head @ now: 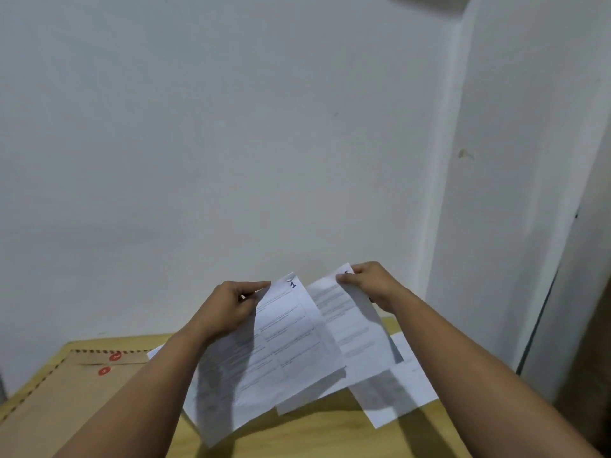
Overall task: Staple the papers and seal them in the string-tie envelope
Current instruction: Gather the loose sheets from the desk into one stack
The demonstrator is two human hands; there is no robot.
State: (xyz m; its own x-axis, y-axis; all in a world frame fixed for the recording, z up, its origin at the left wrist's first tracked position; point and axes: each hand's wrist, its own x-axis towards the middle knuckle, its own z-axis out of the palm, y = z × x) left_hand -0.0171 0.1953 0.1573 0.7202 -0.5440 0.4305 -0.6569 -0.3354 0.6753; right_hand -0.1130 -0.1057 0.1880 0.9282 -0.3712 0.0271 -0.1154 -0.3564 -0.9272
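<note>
My left hand pinches the top edge of a printed sheet marked with a "1", held up above the table. My right hand grips the top corner of a second printed sheet, which hangs partly behind the first. Another white sheet lies flat on the table under them, toward the right. The brown string-tie envelope with two red discs and a striped border lies flat at the left, partly under my left forearm. No stapler is in view.
The wooden table stands against a white wall. A wall corner runs down at the right, and the table's right edge meets a dark gap there.
</note>
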